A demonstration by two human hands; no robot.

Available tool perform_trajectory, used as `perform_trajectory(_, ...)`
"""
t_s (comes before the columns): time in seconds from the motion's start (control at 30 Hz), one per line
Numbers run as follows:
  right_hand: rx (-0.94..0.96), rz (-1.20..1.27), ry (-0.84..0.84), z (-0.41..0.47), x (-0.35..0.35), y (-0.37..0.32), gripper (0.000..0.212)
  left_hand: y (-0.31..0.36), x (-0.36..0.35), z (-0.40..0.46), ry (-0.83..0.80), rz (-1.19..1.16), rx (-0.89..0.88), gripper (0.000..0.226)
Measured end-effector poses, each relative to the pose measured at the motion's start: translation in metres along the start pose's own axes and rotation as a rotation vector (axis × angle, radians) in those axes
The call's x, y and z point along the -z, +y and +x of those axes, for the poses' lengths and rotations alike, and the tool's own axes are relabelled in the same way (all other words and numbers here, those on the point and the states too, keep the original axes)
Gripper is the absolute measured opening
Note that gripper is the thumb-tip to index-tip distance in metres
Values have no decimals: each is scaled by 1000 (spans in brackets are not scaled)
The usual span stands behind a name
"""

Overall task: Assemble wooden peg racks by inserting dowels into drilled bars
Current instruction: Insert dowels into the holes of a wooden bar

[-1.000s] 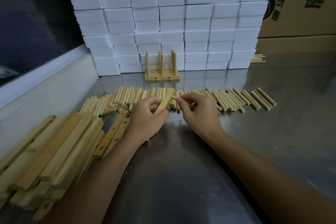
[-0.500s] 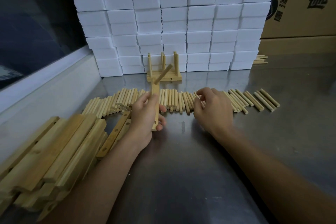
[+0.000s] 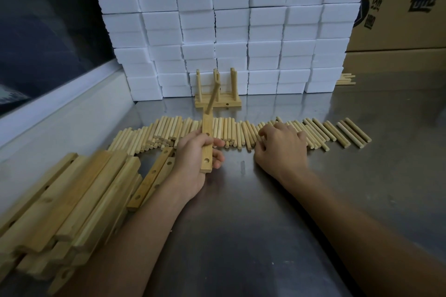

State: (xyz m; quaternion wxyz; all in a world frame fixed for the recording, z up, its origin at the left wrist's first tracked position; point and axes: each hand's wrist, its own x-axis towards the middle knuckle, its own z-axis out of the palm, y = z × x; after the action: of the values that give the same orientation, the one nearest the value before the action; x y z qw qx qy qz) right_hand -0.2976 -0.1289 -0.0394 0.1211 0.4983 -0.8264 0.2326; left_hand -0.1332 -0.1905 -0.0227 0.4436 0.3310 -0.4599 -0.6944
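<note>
Dowel point(image 3: 213, 98) one stands in our drilled bar point(image 3: 207, 143), gripped by left hand point(image 3: 196, 161); right hand point(image 3: 281, 146) fingers curl onto the dowel row point(image 3: 243, 131) along the table point(image 3: 277, 212)'s far edge; next we pinch one and seat it

You see a dull grey metal tabletop point(image 3: 265, 236) with soft reflections. Across the middle of the frame, the dowels point(image 3: 241, 131) are pale straw-yellow. At lower left, the drilled bars point(image 3: 72, 200) are honey-tan with fine grain. The foam blocks point(image 3: 229, 19) up top are plain white. At upper right, the cardboard box point(image 3: 405, 2) is brown with black print.
</note>
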Motion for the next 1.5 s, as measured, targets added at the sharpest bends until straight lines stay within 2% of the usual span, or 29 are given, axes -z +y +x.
perform_trajectory(0.6, 13, -76, -14, -3, 3, -7, 22, -1, 0, 1, -20, 4, -8, 23)
perform_trajectory(0.83, 12, -41, -24, -5, 4, -13, 13, -1, 0, 0, -18, 8, -13, 22)
perform_trajectory(1.13, -36, 21, 12, -9, -1, -15, 15, 0, 0, -1, -24, 13, -15, 21)
perform_trajectory(1.33, -34, 100, 40, -9, 5, -15, 41, 1, 0, -2, -32, 0, -16, 22)
perform_trajectory(1.4, -6, 173, 63, -9, 6, -16, 34, 0, -1, -1, -29, 8, -20, 21)
perform_trajectory(1.5, 48, 288, 165, -10, 6, -16, 9, 0, 0, -1, -27, 17, -25, 20)
